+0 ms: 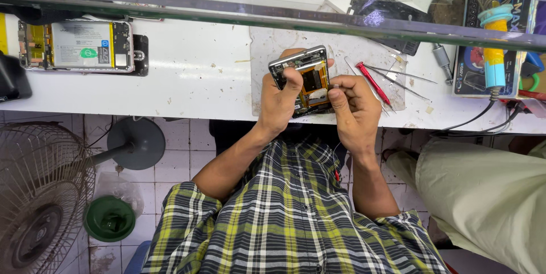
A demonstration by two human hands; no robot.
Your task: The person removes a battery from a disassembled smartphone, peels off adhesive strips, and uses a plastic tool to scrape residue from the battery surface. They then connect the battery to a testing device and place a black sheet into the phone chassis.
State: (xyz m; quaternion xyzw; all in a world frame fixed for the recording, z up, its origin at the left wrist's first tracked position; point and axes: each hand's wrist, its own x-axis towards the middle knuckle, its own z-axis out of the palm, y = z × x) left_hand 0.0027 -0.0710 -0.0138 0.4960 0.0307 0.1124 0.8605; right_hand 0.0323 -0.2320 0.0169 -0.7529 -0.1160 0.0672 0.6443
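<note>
I see my left hand (280,100) closed around an opened phone (307,81), holding it tilted just above the white workbench (199,75), with the thumb pressed on its frame. My right hand (354,106) touches the phone's right edge, fingers pinched together; maybe they hold a tiny part, I cannot tell. A red screwdriver (372,82) and tweezers (398,75) lie just beside. Another opened phone (77,46) rests well apart at left.

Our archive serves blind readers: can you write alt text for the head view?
Both hands hold an opened smartphone with its back cover off above a white workbench: left hand grips it, right hand works at its edge. A red-handled screwdriver and metal tweezers lie beside them.
</note>
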